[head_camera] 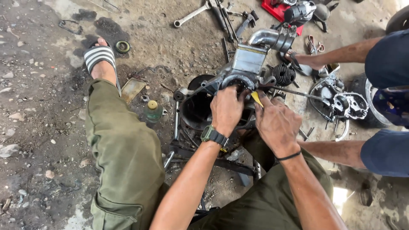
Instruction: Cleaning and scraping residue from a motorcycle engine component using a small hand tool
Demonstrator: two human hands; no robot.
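Two hands work at frame centre: my left hand [226, 108] presses curled fingers onto the engine block [238, 79], while my right hand [276, 121] pinches one yellow scraper [257, 98] against its edge. One green bottle [152, 111] stands left of the block, one coiled spring [283, 74] to its right. Bare concrete floor [38, 106] lies open at left; a co-worker's legs crowd the right edge.

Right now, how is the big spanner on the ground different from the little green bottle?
The spanner lies flat on the dirt, far up from the hands; the green bottle stands upright near the left hand. The spanner is long, thin, silvery metal; the bottle is short and round with a yellowish cap. Neither is touched by a hand.
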